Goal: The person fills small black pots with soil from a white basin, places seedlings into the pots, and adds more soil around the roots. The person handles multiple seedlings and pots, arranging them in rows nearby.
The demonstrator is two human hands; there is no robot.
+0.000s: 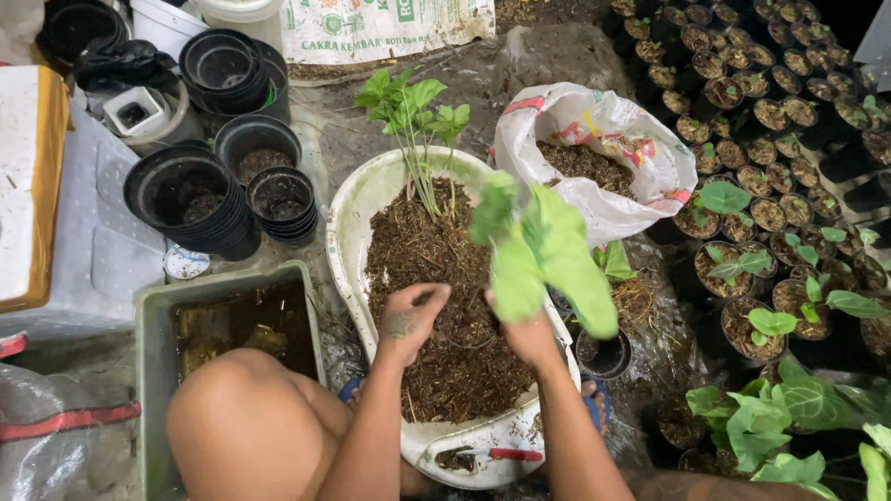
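While my right hand (531,336) grips the leafy seedling (543,255) by its lower stem, fingers closed round it, the plant stands upright over the near half of the white basin (357,199) of potting mix. My left hand (408,320) is cupped and half closed, fingers curled into the dark mix just beside the stem; I cannot tell how much soil it has gathered. A small black pot (461,336) seems to sit half hidden between both hands, though the leaves cover most of it. To do this well, I judge the stem should stay centred and vertical while soil goes in evenly around it, pressed lightly so the roots are not crushed. A second clump of seedlings (415,121) stands rooted at the basin's far end, an open sack of mix (594,139) lies to the right, and stacked empty pots (195,199) wait on the left.
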